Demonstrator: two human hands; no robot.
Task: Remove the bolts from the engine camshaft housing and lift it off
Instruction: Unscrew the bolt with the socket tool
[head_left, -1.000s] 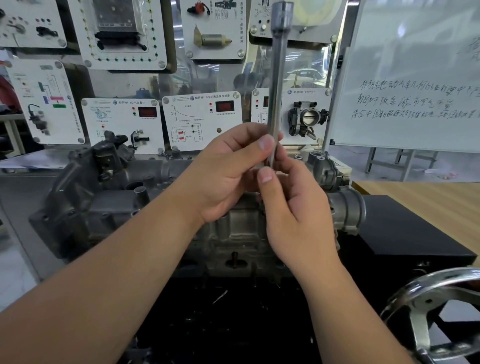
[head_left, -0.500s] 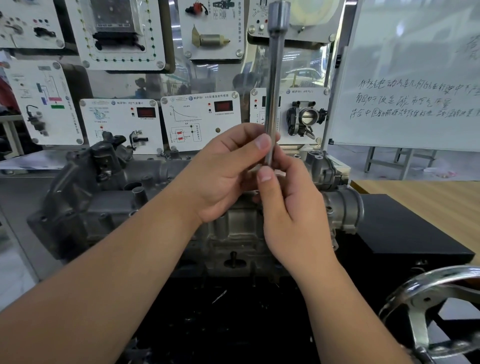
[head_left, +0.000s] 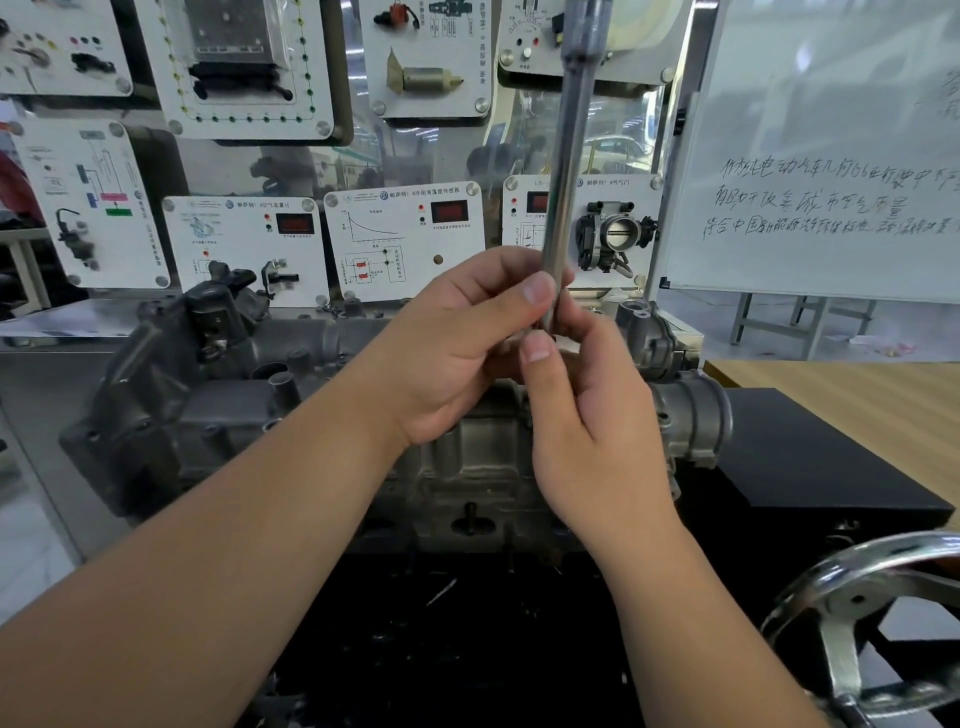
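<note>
Whiteboard (head_left: 831, 156) at 2 o'clock has handwritten Chinese, can't read it properly; sensor panels (head_left: 405, 239) behind w/ VW logos. Both hands up mid-frame: left hand (head_left: 447, 353) and right hand (head_left: 592, 426) pinch the bottom end of a long steel extension bar (head_left: 566, 166), standing near upright, slight tilt. Camshaft housing (head_left: 291, 379) sits on the engine right behind the hands. Handwheel (head_left: 852, 613) at 5 o'clock.

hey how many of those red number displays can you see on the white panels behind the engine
3. One red display on the left panel, one on the middle panel, and one on the right panel, partly covered by the metal rod. Others may be hidden.
</note>
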